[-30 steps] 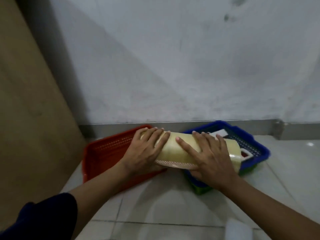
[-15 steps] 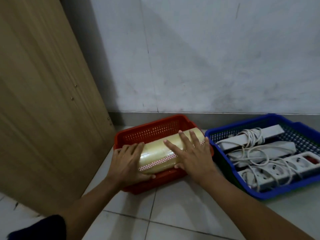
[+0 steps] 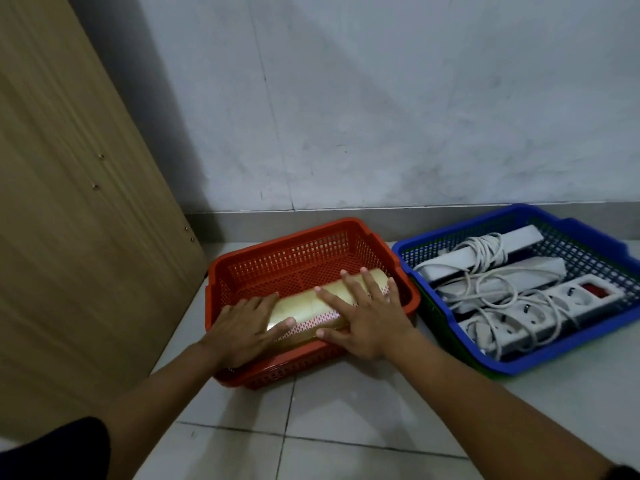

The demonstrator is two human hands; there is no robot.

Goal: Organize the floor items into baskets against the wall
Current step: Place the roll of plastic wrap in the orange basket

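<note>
A long yellowish pack of tape rolls [image 3: 308, 306], wrapped in clear film with a red-and-white band, lies inside the red basket [image 3: 298, 251] along its near wall. My left hand [image 3: 242, 327] clasps the pack's left end. My right hand [image 3: 363, 317] lies spread over its right half, fingers wrapped around it. The red basket stands on the tiled floor close to the wall.
A blue basket [image 3: 460, 230] to the right holds several white power strips [image 3: 540, 303] with coiled cords. A wooden panel [image 3: 69, 202] leans on the left, close to the red basket. A grey wall [image 3: 381, 98] with a skirting strip runs behind both baskets.
Both hands have carried the pack from above the blue basket leftward and lowered it into the red basket. The view has dropped and shifted toward the baskets.
</note>
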